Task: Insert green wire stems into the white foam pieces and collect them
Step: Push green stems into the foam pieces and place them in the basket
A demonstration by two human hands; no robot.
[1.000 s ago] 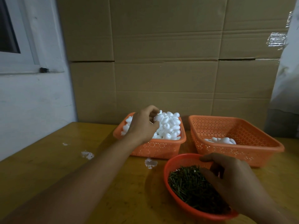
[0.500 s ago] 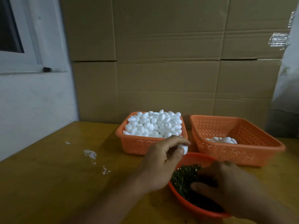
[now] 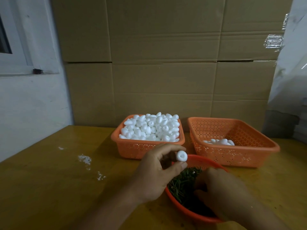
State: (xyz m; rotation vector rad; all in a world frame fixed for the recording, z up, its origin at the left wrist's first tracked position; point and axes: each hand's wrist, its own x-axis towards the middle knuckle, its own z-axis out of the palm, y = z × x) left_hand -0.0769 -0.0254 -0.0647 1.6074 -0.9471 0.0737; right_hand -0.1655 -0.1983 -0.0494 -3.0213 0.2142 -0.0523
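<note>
My left hand pinches one white foam piece between thumb and fingers, just above the near rim of a round orange bowl full of green wire stems. My right hand reaches down into that bowl with its fingers curled among the stems; whether it holds a stem is hidden. Behind stands an orange basket heaped with white foam pieces. To its right a larger orange basket holds a few foam pieces at its bottom.
Everything stands on a yellow wooden table with white foam crumbs at the left. Stacked cardboard boxes form a wall behind the baskets. A white wall with a window frame is at the left.
My left hand took a foam piece from the full basket and brought it back toward the bowl, turning its hollow end toward me. My right hand stayed in the stems.
</note>
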